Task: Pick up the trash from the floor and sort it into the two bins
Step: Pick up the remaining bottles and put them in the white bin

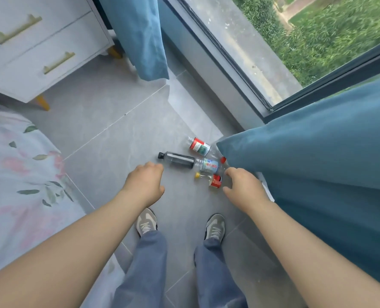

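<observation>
Several plastic bottles lie together on the grey tiled floor point(109, 121) beside the curtain. A dark bottle with a black cap point(177, 160) lies farthest left. A red-labelled bottle point(199, 146) lies behind it. A clear bottle with a blue and white label and red cap point(210, 165) lies in the middle. A bottle with a yellow cap and red label point(214, 180) lies nearest. My left hand point(145, 183) hovers just left of the dark bottle, fingers curled, holding nothing. My right hand point(242, 185) reaches beside the yellow-capped bottle, fingers apart. No bin is in view.
A teal curtain point(318, 165) hangs at the right, touching the bottles, and another curtain point(140, 36) hangs at the back. A white drawer unit point(40, 45) stands at the far left. A floral bed cover point(17, 174) fills the left. My shoes point(214, 226) stand below the bottles.
</observation>
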Motion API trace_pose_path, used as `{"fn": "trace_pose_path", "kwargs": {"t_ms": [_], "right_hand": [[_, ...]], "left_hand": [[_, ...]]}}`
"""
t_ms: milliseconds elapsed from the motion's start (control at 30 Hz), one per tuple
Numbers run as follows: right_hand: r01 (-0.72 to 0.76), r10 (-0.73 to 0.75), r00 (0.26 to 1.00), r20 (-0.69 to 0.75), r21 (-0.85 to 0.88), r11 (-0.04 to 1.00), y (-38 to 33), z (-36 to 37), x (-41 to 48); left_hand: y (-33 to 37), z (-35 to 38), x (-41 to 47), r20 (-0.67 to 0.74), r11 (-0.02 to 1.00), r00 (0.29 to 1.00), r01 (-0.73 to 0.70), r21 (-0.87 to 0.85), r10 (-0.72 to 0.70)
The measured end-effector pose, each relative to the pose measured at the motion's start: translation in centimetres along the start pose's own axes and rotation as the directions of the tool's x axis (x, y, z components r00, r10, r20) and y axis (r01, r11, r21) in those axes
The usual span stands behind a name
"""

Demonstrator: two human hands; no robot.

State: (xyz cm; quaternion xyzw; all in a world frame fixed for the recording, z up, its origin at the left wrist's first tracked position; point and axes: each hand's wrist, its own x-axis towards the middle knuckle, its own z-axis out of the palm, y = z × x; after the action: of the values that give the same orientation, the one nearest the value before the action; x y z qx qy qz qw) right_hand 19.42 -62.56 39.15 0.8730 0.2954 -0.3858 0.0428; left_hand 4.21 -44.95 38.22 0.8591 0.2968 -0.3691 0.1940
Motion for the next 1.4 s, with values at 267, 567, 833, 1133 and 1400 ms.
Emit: {"fn": "trace_pose_path", "kwargs": {"t_ms": [267, 567, 833, 1133, 1400], "right_hand": [[0.004, -0.003, 1.000, 0.016, -0.095, 0.995, 2.5, 9.1, 8.9], [0.036, -0.036, 0.999, 0.002, -0.174, 0.984, 5.3, 17.3, 18.8], [0.010, -0.012, 1.000, -0.009, -0.154, 0.988, 7.9, 22.7, 24.3], [-0.014, 0.006, 0.998, -0.067, -0.116, 0.993, 10.0, 26.2, 28.0], [-0.004, -0.002, 0.999, -0.041, -0.140, 0.990, 10.5, 28.1, 30.3]], "left_hand": [[-0.7, 7.2, 9.0, -0.002, 0.996, 1.000, -0.030, 0.083, 0.030], [-0.5, 14.9, 19.1, -0.030, 0.991, 0.998, -0.047, 0.128, 0.051], [0.6, 19.5, 25.8, -0.069, 0.985, 0.994, -0.072, 0.157, 0.084], [1.1, 22.9, 31.1, -0.154, 0.976, 0.984, -0.057, 0.209, 0.091], [1.3, 24.6, 33.9, -0.130, 0.958, 0.988, -0.045, 0.282, 0.085]]}}
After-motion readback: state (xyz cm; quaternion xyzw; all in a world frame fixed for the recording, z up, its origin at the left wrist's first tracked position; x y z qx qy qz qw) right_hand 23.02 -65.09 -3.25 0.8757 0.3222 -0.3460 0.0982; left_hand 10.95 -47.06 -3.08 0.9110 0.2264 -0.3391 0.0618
